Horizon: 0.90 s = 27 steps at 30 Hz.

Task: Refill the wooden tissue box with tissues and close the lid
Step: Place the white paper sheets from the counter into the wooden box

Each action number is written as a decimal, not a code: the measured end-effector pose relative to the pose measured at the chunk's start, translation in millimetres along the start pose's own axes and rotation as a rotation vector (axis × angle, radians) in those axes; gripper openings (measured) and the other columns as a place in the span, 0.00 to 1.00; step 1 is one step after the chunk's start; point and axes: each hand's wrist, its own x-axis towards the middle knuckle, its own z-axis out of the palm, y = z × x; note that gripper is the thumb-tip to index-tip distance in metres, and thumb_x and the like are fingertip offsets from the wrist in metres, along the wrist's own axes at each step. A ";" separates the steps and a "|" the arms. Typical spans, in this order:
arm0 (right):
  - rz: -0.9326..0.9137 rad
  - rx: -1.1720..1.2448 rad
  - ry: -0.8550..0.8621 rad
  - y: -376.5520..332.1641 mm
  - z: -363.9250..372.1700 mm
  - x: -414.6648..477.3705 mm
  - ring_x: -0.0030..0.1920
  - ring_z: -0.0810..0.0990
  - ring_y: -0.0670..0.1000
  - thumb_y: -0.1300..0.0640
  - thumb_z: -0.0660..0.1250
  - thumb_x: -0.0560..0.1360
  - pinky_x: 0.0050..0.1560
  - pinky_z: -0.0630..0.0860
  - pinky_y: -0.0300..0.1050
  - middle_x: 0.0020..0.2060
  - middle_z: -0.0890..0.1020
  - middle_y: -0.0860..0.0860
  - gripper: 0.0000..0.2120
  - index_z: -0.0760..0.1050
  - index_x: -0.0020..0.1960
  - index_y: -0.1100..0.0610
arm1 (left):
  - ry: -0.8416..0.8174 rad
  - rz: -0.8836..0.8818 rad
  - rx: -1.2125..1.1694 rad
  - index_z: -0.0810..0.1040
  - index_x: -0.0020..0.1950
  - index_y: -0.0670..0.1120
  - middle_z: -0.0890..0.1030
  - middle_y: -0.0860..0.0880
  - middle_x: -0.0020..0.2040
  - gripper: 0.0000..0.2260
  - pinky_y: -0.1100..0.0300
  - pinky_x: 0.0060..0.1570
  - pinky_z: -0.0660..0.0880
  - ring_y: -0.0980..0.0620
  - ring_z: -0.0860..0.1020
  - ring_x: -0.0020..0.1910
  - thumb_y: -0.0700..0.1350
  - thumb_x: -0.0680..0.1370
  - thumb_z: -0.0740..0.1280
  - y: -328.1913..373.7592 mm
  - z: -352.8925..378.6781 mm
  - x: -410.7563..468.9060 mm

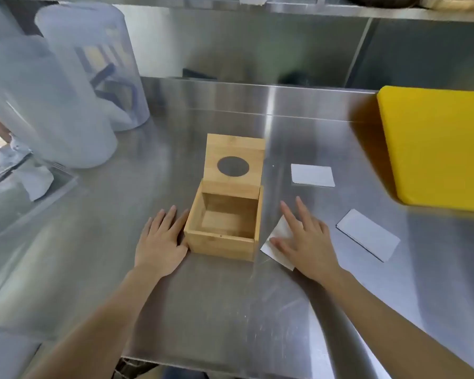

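Observation:
A square wooden tissue box (221,243) stands mid-table with nothing inside. Its hinged lid (234,151), with a round hole, stands upright at the back. My left hand (160,242) lies flat against the box's left side, fingers apart. My right hand (307,239) rests with spread fingers on a folded white tissue (278,235) just right of the box. A second folded tissue (312,175) lies further back on the right. A third tissue (368,234) lies to the right of my right hand.
A yellow cutting board (438,149) fills the right side of the steel table (230,310). Tall translucent plastic containers (74,86) stand at the back left. A steel shelf (285,6) runs overhead at the back. The table's front edge is near my forearms.

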 end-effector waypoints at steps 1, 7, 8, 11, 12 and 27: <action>0.003 0.025 -0.037 2.3 3.7 -1.0 0.67 0.72 0.60 0.35 0.51 0.71 0.62 0.69 0.56 0.72 0.67 0.58 0.34 0.62 0.72 0.51 | -0.004 0.001 0.005 0.54 0.74 0.54 0.55 0.49 0.77 0.37 0.51 0.74 0.47 0.47 0.52 0.76 0.60 0.66 0.37 0.0 -1.6 -0.1; 0.037 -0.092 -0.060 1.1 5.3 -3.3 0.62 0.77 0.57 0.36 0.49 0.71 0.55 0.72 0.54 0.64 0.77 0.54 0.32 0.73 0.63 0.54 | 0.040 0.001 0.022 0.53 0.74 0.55 0.54 0.50 0.77 0.29 0.52 0.75 0.46 0.48 0.50 0.76 0.54 0.72 0.46 -0.7 2.9 0.3; 0.046 -0.109 -0.055 -1.3 3.4 -3.7 0.57 0.79 0.58 0.36 0.50 0.71 0.51 0.73 0.53 0.60 0.79 0.54 0.31 0.75 0.60 0.56 | 0.039 0.000 0.020 0.53 0.74 0.55 0.54 0.50 0.77 0.28 0.52 0.75 0.46 0.49 0.50 0.76 0.54 0.73 0.46 -0.7 2.6 0.5; 0.073 -0.149 -0.059 -4.6 -2.8 -4.7 0.56 0.77 0.59 0.39 0.57 0.73 0.53 0.71 0.52 0.59 0.79 0.55 0.27 0.74 0.60 0.58 | 0.048 -0.003 0.012 0.53 0.74 0.55 0.54 0.50 0.77 0.24 0.52 0.75 0.46 0.49 0.50 0.76 0.52 0.78 0.51 -0.7 2.0 0.1; 0.086 -0.140 -0.080 -4.3 -6.5 -2.8 0.58 0.75 0.59 0.40 0.59 0.74 0.55 0.69 0.51 0.60 0.77 0.55 0.25 0.73 0.61 0.57 | 0.045 -0.004 0.012 0.53 0.74 0.55 0.54 0.50 0.77 0.24 0.52 0.75 0.45 0.49 0.50 0.76 0.51 0.78 0.52 -0.6 2.3 -0.2; -0.205 -0.125 -0.531 4.7 -46.0 35.8 0.52 0.66 0.50 0.46 0.73 0.66 0.52 0.58 0.48 0.45 0.74 0.45 0.24 0.69 0.58 0.48 | 0.079 -0.010 -0.045 0.54 0.74 0.54 0.54 0.50 0.77 0.24 0.54 0.75 0.44 0.50 0.50 0.76 0.51 0.79 0.54 -0.4 1.8 -0.4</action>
